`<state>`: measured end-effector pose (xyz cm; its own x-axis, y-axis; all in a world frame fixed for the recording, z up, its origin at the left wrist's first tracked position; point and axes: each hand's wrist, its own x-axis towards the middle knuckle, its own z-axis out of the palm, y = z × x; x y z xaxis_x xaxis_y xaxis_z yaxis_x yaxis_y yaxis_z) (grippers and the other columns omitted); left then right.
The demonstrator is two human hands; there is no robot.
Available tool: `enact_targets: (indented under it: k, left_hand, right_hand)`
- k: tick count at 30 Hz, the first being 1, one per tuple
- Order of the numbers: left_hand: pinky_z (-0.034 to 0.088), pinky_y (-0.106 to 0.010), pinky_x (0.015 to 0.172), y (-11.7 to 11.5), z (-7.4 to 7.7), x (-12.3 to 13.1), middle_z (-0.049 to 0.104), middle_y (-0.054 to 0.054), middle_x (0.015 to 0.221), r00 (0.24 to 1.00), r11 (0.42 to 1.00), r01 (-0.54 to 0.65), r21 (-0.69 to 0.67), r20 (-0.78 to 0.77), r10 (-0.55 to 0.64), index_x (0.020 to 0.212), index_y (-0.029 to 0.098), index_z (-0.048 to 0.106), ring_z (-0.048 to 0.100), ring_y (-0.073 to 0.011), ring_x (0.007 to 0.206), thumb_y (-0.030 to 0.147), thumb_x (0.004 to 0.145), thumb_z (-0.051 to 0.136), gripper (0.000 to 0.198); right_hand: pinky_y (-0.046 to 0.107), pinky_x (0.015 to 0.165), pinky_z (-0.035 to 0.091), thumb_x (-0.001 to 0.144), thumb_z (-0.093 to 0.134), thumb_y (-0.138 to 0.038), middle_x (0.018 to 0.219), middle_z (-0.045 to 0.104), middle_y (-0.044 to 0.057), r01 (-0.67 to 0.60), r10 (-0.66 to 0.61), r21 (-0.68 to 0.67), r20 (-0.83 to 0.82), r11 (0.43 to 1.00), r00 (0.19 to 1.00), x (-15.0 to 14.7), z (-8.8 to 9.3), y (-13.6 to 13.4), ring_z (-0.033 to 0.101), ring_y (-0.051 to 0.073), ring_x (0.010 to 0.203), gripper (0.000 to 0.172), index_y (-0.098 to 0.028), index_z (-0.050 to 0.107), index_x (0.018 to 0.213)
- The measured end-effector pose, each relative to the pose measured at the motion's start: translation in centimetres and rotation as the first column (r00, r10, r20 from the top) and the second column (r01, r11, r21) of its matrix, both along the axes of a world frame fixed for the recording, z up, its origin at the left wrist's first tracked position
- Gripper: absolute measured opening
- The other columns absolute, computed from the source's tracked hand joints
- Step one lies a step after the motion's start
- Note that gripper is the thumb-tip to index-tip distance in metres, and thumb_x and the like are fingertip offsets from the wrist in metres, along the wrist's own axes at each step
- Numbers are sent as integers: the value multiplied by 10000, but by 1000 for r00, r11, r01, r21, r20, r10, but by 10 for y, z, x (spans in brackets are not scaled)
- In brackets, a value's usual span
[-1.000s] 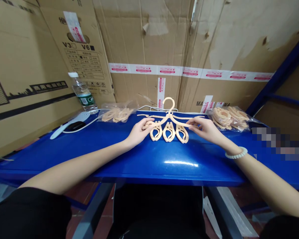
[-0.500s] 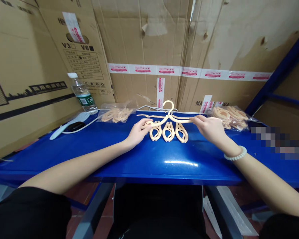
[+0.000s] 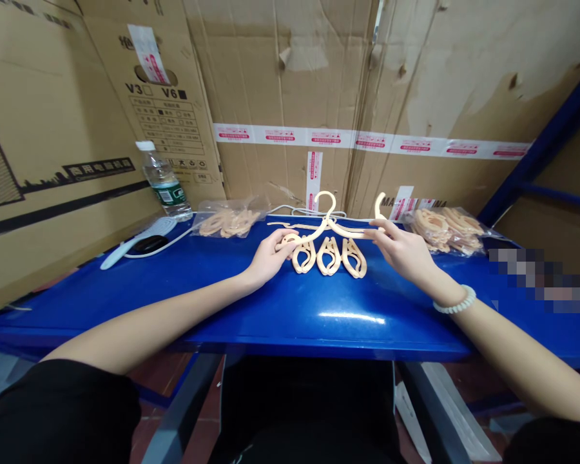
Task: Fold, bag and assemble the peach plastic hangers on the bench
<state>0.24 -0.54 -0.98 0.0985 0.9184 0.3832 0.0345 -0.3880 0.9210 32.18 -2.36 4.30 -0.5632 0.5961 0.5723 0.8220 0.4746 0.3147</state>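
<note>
A beige plastic hanger (image 3: 327, 227) with a hook on top lies on the blue table (image 3: 290, 303), with three beige clips (image 3: 329, 256) hanging along its lower side. My left hand (image 3: 269, 256) pinches the hanger's left end, fingers closed round it. On the other side, my right hand (image 3: 402, 250) is closed on a small curved beige piece (image 3: 379, 205) that sticks up above the fingers, held at the hanger's right arm. A pale bead bracelet (image 3: 454, 301) is on my right wrist.
Two clear bags of beige clips lie at the back: one at left (image 3: 227, 219), one at right (image 3: 444, 227). A water bottle (image 3: 163, 182), a white handled object (image 3: 135, 242) and a white cable lie back left. Cardboard boxes (image 3: 294, 96) wall the table. A blue shelf post (image 3: 536, 161) rises at right.
My right hand has lifted a curved beige piece at the hanger's right end, so that it now stands above the fingers. The left hand has stayed on the left end.
</note>
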Motion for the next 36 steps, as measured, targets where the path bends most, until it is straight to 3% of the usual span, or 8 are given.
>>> enact_targets:
  k: [4,8,12,18,23,31,34,36]
  left_hand:
    - [516,-284,671,0,0,1,658,-22,873,1000,1000,6,-5,13,-6,1067,172,646,598,-147,681,346,777,720,347]
    - [525,-273,672,-1,0,0,663,-25,911,999,1000,18,16,39,-19,1085,164,645,599,-132,680,325,798,714,336]
    - [531,-259,702,0,-2,-1,660,-14,922,995,999,37,15,89,-38,1147,160,647,602,-109,685,315,819,716,368]
    - [571,-282,792,4,-5,-3,661,-9,898,973,997,78,-20,220,-71,1151,157,635,663,-122,758,304,816,735,380]
    - [598,-290,770,-2,-2,0,662,-2,879,979,992,128,10,156,-128,1175,173,593,696,-137,752,311,821,740,408]
    - [597,-259,693,-12,-4,5,656,-17,901,968,961,253,115,-26,-251,1221,184,548,704,-157,790,333,875,721,415]
    - [601,-263,653,-13,-4,6,653,-11,872,967,958,254,130,-37,-251,1260,182,520,691,-146,721,345,899,702,437]
    - [604,-265,627,-13,-4,6,647,-1,850,967,958,255,135,-35,-252,1278,182,505,679,-136,670,344,905,697,450]
  right_hand:
    - [390,776,602,1009,485,-230,1389,601,153,-117,107,-31,-232,993,967,-2,0,2,694,284,1043,397,-223,573,1396]
    - [420,772,633,957,588,-285,1247,674,140,-267,173,-127,-494,955,852,-1,-3,9,698,269,948,464,-209,562,1413]
    - [421,756,634,905,664,-354,1094,745,104,-365,87,-263,-695,893,714,2,-5,15,701,251,855,312,-206,716,1174]
    - [462,986,546,827,760,-376,1139,769,90,-488,-50,-305,-882,818,468,4,-2,19,700,280,1055,317,-212,763,1098]
    - [383,822,558,746,838,-369,991,775,68,-655,-144,-300,-948,693,283,2,-4,20,693,216,881,364,-209,760,1064]
    - [305,656,554,742,886,-323,821,744,-10,-829,-237,-369,-927,420,292,-23,-15,3,669,149,678,522,-253,544,1131]
    - [311,697,572,764,878,-321,857,753,-22,-865,-213,-338,-938,372,275,-28,-17,-1,693,149,723,503,-283,490,1082]
    - [331,741,579,787,862,-341,920,756,6,-869,-162,-357,-934,343,319,-29,-17,-2,700,158,779,401,-257,541,1014]
